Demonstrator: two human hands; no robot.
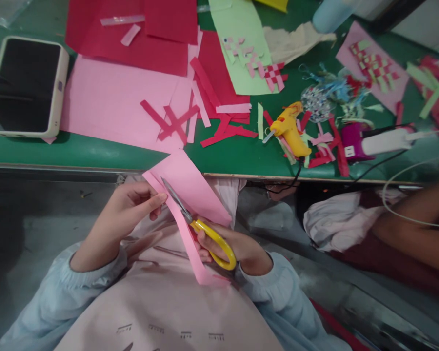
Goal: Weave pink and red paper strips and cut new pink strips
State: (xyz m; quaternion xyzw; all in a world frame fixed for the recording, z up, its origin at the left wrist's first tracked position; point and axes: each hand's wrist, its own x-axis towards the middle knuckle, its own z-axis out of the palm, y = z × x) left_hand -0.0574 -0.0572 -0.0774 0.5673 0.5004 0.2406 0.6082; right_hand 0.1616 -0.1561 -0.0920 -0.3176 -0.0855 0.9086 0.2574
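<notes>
Over my lap, in front of the table edge, I hold a pink sheet of paper (193,180). My left hand (137,200) pinches its left edge, where a long narrow strip (186,239) is partly cut from it and hangs down toward my apron. Yellow-handled scissors (214,239) are in my right hand (219,241), whose fingers go through the handles. The metal blades point up and left, lying along the cut between strip and sheet. Part of my right hand is hidden behind the handles and the paper.
On the green table (106,156) lie a large pink sheet (120,97), red sheets (128,48) and cut strips. A yellow glue gun (290,129) lies right of centre beside a purple plug adapter (354,141). A white-framed device (25,87) sits at left. Another person's arm (417,219) is at right.
</notes>
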